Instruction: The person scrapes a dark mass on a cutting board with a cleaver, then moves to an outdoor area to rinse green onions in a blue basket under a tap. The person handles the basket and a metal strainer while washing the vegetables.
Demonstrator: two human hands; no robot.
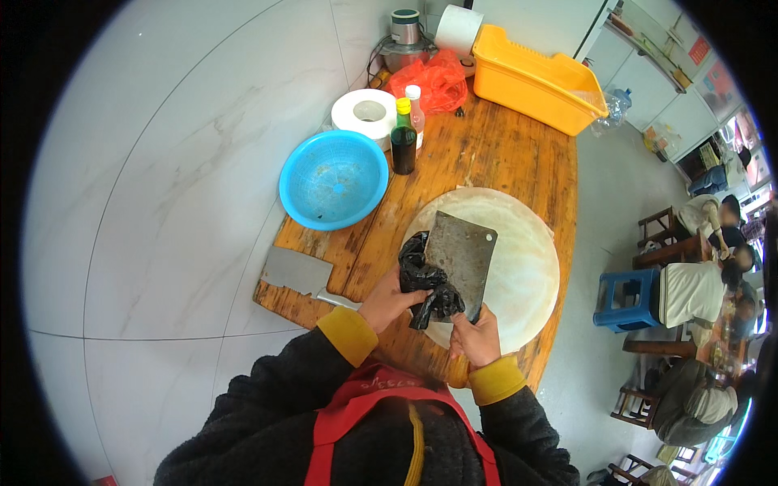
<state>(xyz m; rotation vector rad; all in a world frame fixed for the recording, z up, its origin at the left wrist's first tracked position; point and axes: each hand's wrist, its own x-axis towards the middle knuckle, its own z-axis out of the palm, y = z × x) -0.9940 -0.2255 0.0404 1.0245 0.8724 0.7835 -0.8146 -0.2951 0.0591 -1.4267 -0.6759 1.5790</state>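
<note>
My left hand (390,299) grips a crumpled black plastic bag (419,270), which lies against the left side of a cleaver blade (463,255). With my right hand (477,337) I hold the cleaver by its handle end, and its fingertips also touch the lower end of the bag. The blade is over a round, pale cutting board (526,279) on the wooden table (486,146). What the bag holds, if anything, cannot be seen. A second cleaver (298,270) lies at the table's left corner, its handle running towards my left wrist.
A blue plastic basket (334,180), a dark sauce bottle (403,143), a white-capped bottle (416,109) and a large paper roll (364,115) stand at the far left. Behind are a red plastic bag (431,82) and a yellow bin (535,79). Several people sit at the right.
</note>
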